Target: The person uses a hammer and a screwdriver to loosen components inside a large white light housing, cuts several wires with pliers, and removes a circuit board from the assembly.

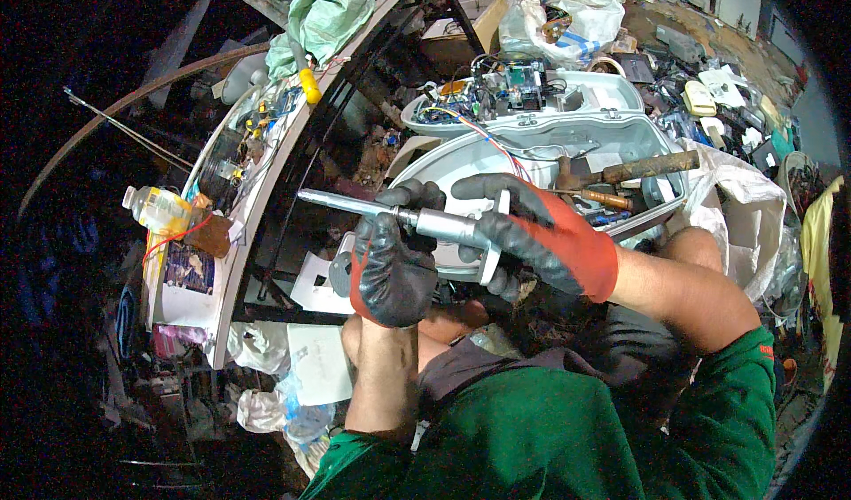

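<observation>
The grey case (622, 135) has room left of the wires (490, 138); a hammer (651, 167) blocks right.

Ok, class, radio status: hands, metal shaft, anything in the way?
Left hand gripping metal shaft; right hand holding its plate end. Shaft tip free, pointing left. Hammer in grey shell beyond, not blocking the grip.

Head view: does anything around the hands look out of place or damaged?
Yes: the hammer lies over the opened grey casing, an odd spot for a heavy tool, with coloured wires strung between the halves. The silvery metal part in the left hand and right hand shows no clear damage.
</observation>
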`<state>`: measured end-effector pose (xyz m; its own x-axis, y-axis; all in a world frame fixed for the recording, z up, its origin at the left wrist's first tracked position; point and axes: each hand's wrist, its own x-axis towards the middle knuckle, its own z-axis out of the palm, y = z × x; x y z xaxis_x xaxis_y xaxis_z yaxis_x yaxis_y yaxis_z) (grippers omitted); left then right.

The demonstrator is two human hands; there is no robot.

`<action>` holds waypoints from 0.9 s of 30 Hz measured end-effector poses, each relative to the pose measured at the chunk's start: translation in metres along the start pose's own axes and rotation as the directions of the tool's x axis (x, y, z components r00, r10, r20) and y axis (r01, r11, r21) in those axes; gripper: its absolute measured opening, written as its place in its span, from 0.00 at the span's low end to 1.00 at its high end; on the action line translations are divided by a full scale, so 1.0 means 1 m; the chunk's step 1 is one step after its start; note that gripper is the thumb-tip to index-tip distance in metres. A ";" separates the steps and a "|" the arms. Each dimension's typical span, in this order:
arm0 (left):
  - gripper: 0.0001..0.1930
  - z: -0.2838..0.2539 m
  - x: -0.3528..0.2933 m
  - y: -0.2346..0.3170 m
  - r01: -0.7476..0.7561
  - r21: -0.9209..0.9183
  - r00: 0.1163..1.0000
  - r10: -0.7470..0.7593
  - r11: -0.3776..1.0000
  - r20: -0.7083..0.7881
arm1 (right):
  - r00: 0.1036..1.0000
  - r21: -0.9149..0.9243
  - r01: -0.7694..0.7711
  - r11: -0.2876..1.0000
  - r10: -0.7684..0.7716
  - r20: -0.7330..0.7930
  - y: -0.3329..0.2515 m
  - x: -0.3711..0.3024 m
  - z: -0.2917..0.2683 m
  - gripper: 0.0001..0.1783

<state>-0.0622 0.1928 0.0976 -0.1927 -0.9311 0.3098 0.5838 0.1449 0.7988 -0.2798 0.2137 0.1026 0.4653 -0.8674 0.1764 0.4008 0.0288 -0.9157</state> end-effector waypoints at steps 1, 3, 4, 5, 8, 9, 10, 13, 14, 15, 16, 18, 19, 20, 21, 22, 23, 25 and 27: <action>0.18 0.004 -0.003 0.003 0.009 0.031 1.000 -0.009 0.999 -0.003 | 0.985 0.078 -0.170 0.982 0.170 0.014 -0.012 -0.002 0.002 0.25; 0.17 -0.003 -0.003 -0.001 0.041 -0.024 0.998 -0.043 0.999 -0.052 | 0.980 0.139 -0.197 0.970 0.193 0.045 -0.008 0.002 0.000 0.26; 0.17 -0.005 -0.003 -0.002 0.056 -0.052 0.995 -0.060 0.997 -0.076 | 0.977 0.169 -0.211 0.963 0.204 0.061 -0.006 0.003 0.000 0.27; 0.17 -0.005 0.000 0.000 0.082 -0.132 0.991 -0.094 0.988 -0.091 | 0.973 0.210 -0.229 0.951 0.218 0.076 -0.006 0.004 -0.001 0.28; 0.18 0.011 0.006 0.004 0.019 -0.160 0.991 -0.040 0.987 -0.128 | 0.999 0.116 -0.025 0.993 0.021 0.042 0.022 0.012 -0.010 0.20; 0.19 0.007 0.007 0.002 -0.005 -0.195 0.995 -0.014 0.981 -0.098 | 0.994 0.130 -0.068 0.989 0.055 0.097 0.027 0.013 -0.013 0.22; 0.19 0.006 0.008 0.002 0.001 -0.228 0.998 -0.016 0.974 -0.067 | 0.994 0.125 -0.019 0.992 0.005 0.112 0.031 0.012 -0.014 0.23; 0.19 0.006 0.008 0.005 0.029 -0.308 0.993 -0.063 0.951 -0.103 | 0.973 0.085 0.120 0.989 -0.134 0.189 0.026 0.012 -0.008 0.26; 0.19 0.004 0.008 0.003 0.057 -0.375 0.990 -0.101 0.925 -0.099 | 0.965 0.080 0.153 0.985 -0.166 0.202 0.020 0.011 -0.007 0.26; 0.19 0.000 0.009 0.001 0.084 -0.440 0.986 -0.138 0.894 -0.093 | 0.956 0.076 0.185 0.980 -0.198 0.216 0.014 0.009 -0.006 0.25; 0.19 -0.004 0.009 -0.002 0.110 -0.503 0.981 -0.175 0.858 -0.084 | 0.946 0.072 0.218 0.973 -0.229 0.229 0.012 0.008 -0.006 0.25; 0.18 -0.004 0.007 -0.002 0.094 -0.407 0.992 -0.119 0.909 -0.036 | 0.951 0.140 0.071 0.988 -0.109 0.291 0.009 0.008 -0.007 0.24; 0.18 0.000 0.007 0.000 0.069 -0.336 0.995 -0.089 0.939 -0.045 | 0.952 0.180 -0.014 0.984 -0.042 0.303 0.003 0.004 -0.007 0.23; 0.18 0.003 0.006 -0.001 0.045 -0.268 0.997 -0.060 0.962 -0.050 | 0.949 0.215 -0.099 0.971 0.027 0.315 -0.002 0.001 -0.006 0.22; 0.19 0.005 0.007 -0.002 0.037 -0.245 0.995 -0.058 0.969 -0.079 | 0.955 0.233 -0.097 0.968 0.024 0.296 -0.004 0.000 -0.005 0.20; 0.18 0.007 0.004 -0.005 0.038 -0.242 0.989 -0.071 0.970 -0.127 | 0.960 0.251 -0.094 0.963 0.021 0.278 -0.005 -0.002 -0.003 0.19; 0.18 0.011 0.000 -0.008 0.040 -0.236 0.981 -0.083 0.971 -0.177 | 0.965 0.272 -0.091 0.958 0.018 0.261 -0.005 -0.003 -0.001 0.18; 0.17 0.022 -0.009 -0.014 0.017 -0.174 0.963 -0.063 0.985 -0.263 | 0.973 0.314 -0.086 0.946 0.012 0.228 -0.004 -0.004 0.004 0.16; 0.17 0.026 -0.011 -0.014 -0.006 -0.160 0.973 -0.032 0.987 -0.229 | 0.979 0.306 -0.061 0.950 -0.003 0.204 -0.002 -0.004 0.002 0.17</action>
<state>-0.0889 0.2094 0.0969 -0.0251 -0.9871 0.1579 0.7034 0.0948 0.7045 -0.2810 0.2183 0.1039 0.6154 -0.7480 0.2486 0.5938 0.2325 -0.7703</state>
